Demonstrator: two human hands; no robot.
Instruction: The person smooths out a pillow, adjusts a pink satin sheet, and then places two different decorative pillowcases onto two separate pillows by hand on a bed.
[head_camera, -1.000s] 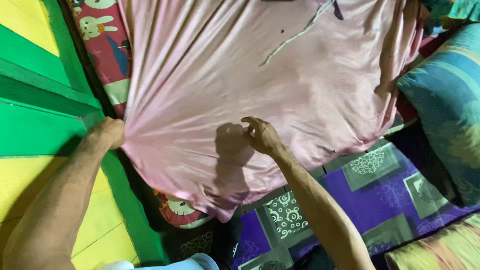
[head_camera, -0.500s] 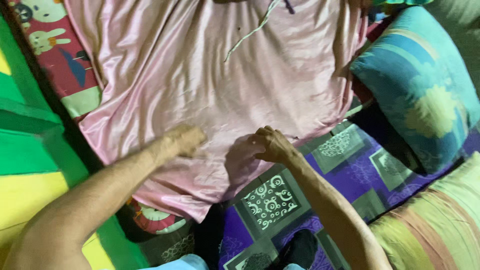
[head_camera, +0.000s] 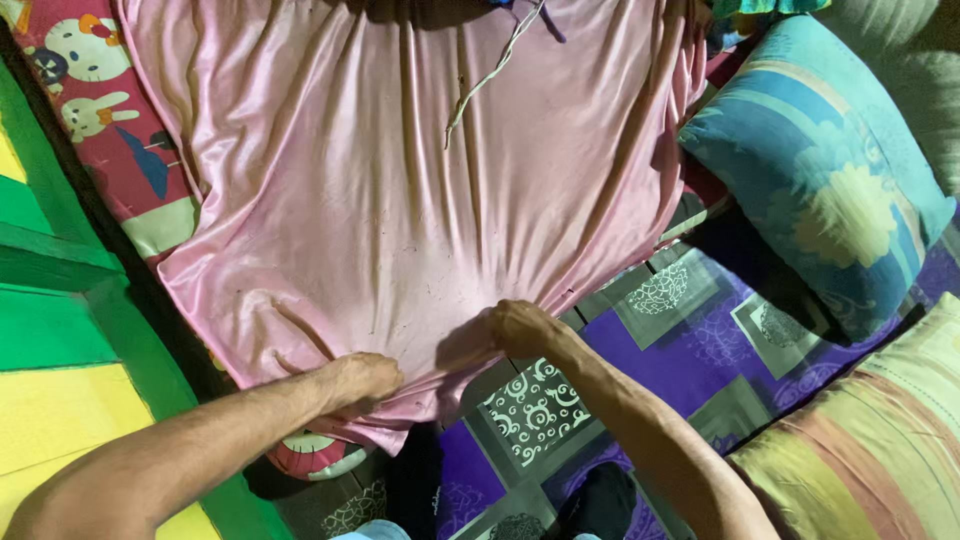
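Hands grip the pink satin cloth (head_camera: 400, 200) at its near edge: left hand (head_camera: 362, 380) and right hand (head_camera: 522, 328) bunching fabric.

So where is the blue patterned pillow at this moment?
In the head view, the blue patterned pillow lies at the upper right, beside the pink cloth and above the purple patterned sheet.

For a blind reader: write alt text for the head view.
Both hands grip the near edge of a pink satin sheet, left hand beside right hand, over a purple patterned mattress. A blue floral pillow lies right.
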